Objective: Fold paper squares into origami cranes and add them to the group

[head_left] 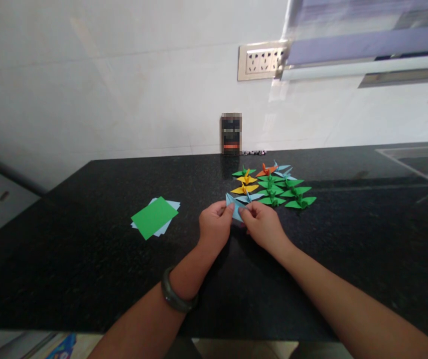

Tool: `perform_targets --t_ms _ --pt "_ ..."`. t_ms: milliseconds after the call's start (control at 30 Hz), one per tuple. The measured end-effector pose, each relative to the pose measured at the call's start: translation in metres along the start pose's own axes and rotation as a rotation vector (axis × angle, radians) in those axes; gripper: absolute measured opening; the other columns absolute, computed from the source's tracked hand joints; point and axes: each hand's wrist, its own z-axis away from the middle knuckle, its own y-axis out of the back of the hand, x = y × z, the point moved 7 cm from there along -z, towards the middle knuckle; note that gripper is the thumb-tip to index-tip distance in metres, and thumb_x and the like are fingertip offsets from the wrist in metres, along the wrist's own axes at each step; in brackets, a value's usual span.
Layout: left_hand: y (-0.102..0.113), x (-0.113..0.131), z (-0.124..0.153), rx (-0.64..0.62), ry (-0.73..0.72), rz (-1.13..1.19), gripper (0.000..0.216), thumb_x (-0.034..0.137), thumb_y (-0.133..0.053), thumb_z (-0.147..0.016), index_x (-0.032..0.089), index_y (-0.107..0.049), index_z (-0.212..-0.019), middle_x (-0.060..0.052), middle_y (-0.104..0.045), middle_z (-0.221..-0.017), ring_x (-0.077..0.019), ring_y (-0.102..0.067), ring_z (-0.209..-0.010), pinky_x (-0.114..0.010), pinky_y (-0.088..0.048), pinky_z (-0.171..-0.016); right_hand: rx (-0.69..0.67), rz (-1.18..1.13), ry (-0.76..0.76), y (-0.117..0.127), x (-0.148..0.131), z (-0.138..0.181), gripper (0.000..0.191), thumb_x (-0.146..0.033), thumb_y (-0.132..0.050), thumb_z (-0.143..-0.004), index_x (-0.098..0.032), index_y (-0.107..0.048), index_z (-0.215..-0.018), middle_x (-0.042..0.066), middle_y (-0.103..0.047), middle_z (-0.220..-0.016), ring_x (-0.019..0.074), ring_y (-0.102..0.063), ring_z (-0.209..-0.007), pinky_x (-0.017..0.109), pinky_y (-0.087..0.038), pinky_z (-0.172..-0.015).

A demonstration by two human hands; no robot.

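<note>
A folded piece of light blue paper point(237, 211) is pinched between both my hands, just above the dark countertop. My left hand point(216, 222) grips its left edge between thumb and fingers. On the other side, my right hand point(263, 222) has its thumb pressed on the paper's right part. Right behind the hands stand several folded paper cranes: green cranes point(271, 190), yellow cranes point(246, 188), an orange crane point(267, 170) and light blue cranes point(249, 197). To the left lies a small stack of paper sheets, a green sheet point(154, 218) on top of light blue ones.
The black speckled countertop point(86, 259) runs up to a white wall. A phone-like dark object point(231, 133) leans on the wall, with a beaded strand point(254, 152) beside it. Above is a socket panel point(261, 61). A glass-like panel point(423, 162) lies at the right.
</note>
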Motion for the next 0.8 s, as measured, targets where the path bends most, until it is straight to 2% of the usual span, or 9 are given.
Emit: perform_targets --t_ms 100,167,267,367,400,533,667,800 --pt "0.003 0.002 0.0 0.03 -0.006 -0.002 0.027 0.038 -0.054 -0.074 0.014 -0.065 -0.081 -0.001 -0.065 -0.065 -0.0122 -0.058 -0.056 -0.021 -0.045 -0.052 -0.108 -0.171 -0.093 -0.011 0.006 0.003 0.01 -0.025 -0.047 -0.072 -0.018 -0.05 -0.066 -0.003 -0.055 -0.048 0.0085 -0.047 -0.035 0.019 -0.035 -0.037" --pt "0.005 0.005 0.001 0.054 -0.007 -0.012 0.026 0.037 -0.054 -0.075 0.014 -0.065 -0.079 -0.001 -0.065 -0.064 -0.0118 -0.057 -0.054 -0.021 -0.043 -0.051 -0.123 -0.253 -0.123 -0.013 0.007 0.004 0.004 -0.02 -0.049 -0.067 -0.018 -0.052 -0.07 -0.005 -0.053 -0.046 0.0077 -0.045 -0.033 0.018 -0.035 -0.035" --pt "0.009 0.01 0.001 0.085 -0.026 -0.077 0.025 0.036 -0.053 -0.075 0.014 -0.064 -0.077 -0.001 -0.064 -0.06 -0.0115 -0.056 -0.051 -0.02 -0.041 -0.048 -0.165 -0.387 -0.205 -0.013 0.008 0.006 0.013 -0.012 -0.05 -0.06 -0.017 -0.053 -0.071 -0.006 -0.051 -0.045 0.0064 -0.042 -0.032 0.018 -0.037 -0.033" --pt "0.011 0.013 0.001 0.093 -0.066 -0.149 0.025 0.036 -0.052 -0.076 0.015 -0.065 -0.078 -0.001 -0.064 -0.061 -0.0121 -0.057 -0.053 -0.021 -0.042 -0.051 -0.16 -0.535 -0.305 -0.008 0.011 0.005 0.007 -0.016 -0.05 -0.063 -0.017 -0.053 -0.069 -0.006 -0.05 -0.045 0.0057 -0.04 -0.032 0.018 -0.038 -0.032" --pt "0.01 0.014 0.001 0.083 -0.078 -0.159 0.025 0.035 -0.051 -0.076 0.015 -0.065 -0.079 -0.002 -0.065 -0.063 -0.0125 -0.057 -0.055 -0.021 -0.043 -0.053 -0.14 -0.581 -0.313 -0.006 0.011 0.003 0.004 -0.02 -0.051 -0.065 -0.017 -0.053 -0.067 -0.006 -0.05 -0.046 0.0055 -0.04 -0.033 0.017 -0.037 -0.031" --pt "0.004 0.015 0.003 -0.001 -0.078 -0.152 0.023 0.033 -0.051 -0.077 0.015 -0.065 -0.081 -0.003 -0.067 -0.069 -0.014 -0.06 -0.06 -0.023 -0.045 -0.056 -0.144 -0.707 -0.248 -0.006 0.009 -0.001 0.023 -0.037 -0.06 -0.068 -0.016 -0.053 -0.063 -0.006 -0.046 -0.045 0.0044 -0.038 -0.036 0.015 -0.034 -0.03" --pt "0.002 0.014 0.003 -0.032 -0.043 -0.115 0.023 0.032 -0.052 -0.076 0.014 -0.065 -0.083 -0.004 -0.068 -0.071 -0.0141 -0.06 -0.059 -0.023 -0.046 -0.055 -0.157 -0.784 -0.245 -0.013 0.013 -0.001 0.027 -0.036 -0.068 -0.061 -0.014 -0.057 -0.071 -0.007 -0.046 -0.045 0.0038 -0.038 -0.036 0.014 -0.033 -0.03" --pt "-0.001 0.01 0.003 -0.051 -0.017 -0.087 0.023 0.033 -0.053 -0.076 0.014 -0.064 -0.085 -0.004 -0.068 -0.07 -0.0138 -0.06 -0.057 -0.023 -0.046 -0.054 -0.124 -0.798 -0.268 -0.017 0.016 0.0 0.03 -0.036 -0.071 -0.057 -0.015 -0.053 -0.068 -0.006 -0.048 -0.048 0.0043 -0.04 -0.037 0.015 -0.031 -0.029"
